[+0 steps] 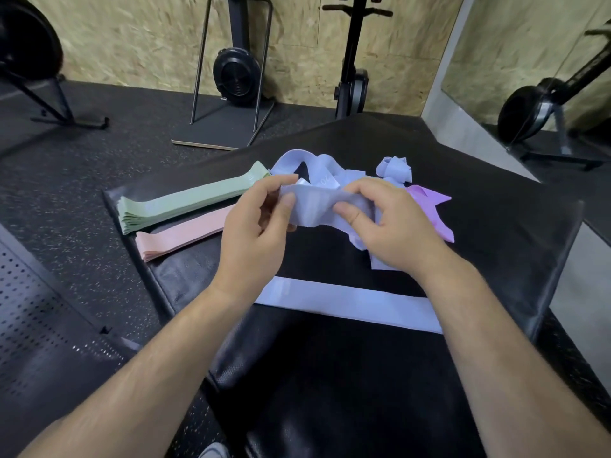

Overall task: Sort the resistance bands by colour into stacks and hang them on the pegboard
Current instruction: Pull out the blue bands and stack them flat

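Both hands, left hand and right hand, pinch a blue band with fingers and thumbs above bench centre, likely flattening it for the near blue stack; green stack, pink stack far left.

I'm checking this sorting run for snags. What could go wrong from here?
1. The blue band pinched by the left hand and right hand seems to run into the tangled blue bands; pulling may drag them, or the purple band beside them, along.
2. The green stack and pink stack end close to the left edge of the pad; a nudge could slide them off.
3. The knotted blue band may resist flattening.
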